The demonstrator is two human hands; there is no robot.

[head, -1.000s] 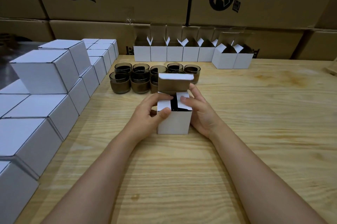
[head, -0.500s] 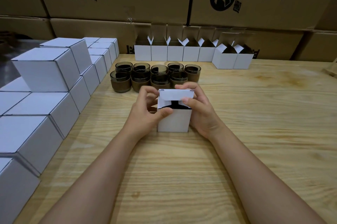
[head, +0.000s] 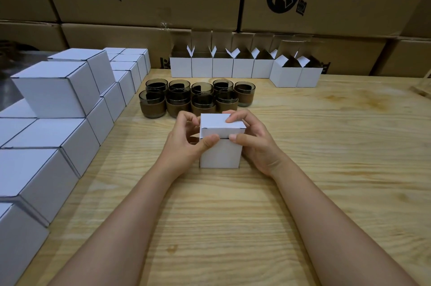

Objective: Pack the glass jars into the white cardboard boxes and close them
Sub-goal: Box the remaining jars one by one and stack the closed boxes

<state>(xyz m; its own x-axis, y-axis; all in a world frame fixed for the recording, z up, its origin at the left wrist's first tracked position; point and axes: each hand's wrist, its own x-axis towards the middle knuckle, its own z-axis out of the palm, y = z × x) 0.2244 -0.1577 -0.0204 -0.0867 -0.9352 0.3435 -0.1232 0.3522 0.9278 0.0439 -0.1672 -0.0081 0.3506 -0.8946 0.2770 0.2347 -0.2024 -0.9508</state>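
Folded down flat now is the lid of the small white cardboard box, which half a second ago was only partly lowered.

It stands upright on the pale wooden tabletop, near the person and squarely between the hands, each about as close as the other. The left-hand grip and right-hand grip both pinch its top, fingers curled over the lid and thumbs pressed on the front tuck flap. The flap's long edge runs left to right and lies outside the front wall, so it likely has yet to be tucked in. A side flap pokes out by the left thumb. Whatever the box holds is hidden. Beyond it wait dark smoked glass jars, then a row of open white boxes; closed white boxes are stacked on the left.
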